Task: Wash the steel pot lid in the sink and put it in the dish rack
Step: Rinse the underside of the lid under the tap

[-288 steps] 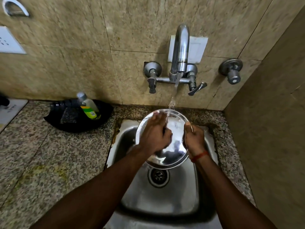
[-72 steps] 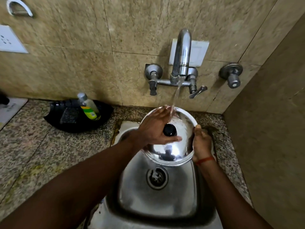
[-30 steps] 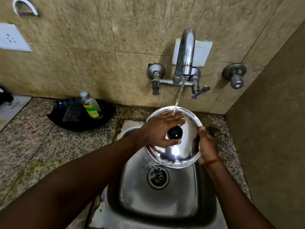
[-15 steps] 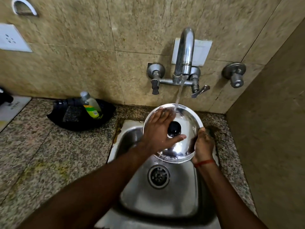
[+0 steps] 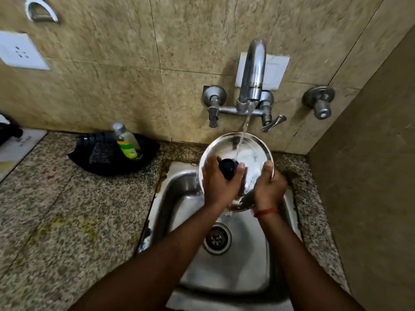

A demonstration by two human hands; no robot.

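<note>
We hold 1 steel lid (image 5: 249, 151) between 2 hands: left hand (image 5: 221, 184) grips its knob (image 5: 227, 168), right hand (image 5: 268, 188) its rim (image 5: 261, 142).

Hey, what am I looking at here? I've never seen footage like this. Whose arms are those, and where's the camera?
There is no machine: these are a person's two bare arms, filmed by one wide-angle camera worn on their head, looking down. The left hand grips the black knob of a steel pot lid; the right hand holds its rim. Water from the wall tap runs onto the lid, above the steel sink. On the granite counter to the left sits a black tray with a bottle in it.
</note>
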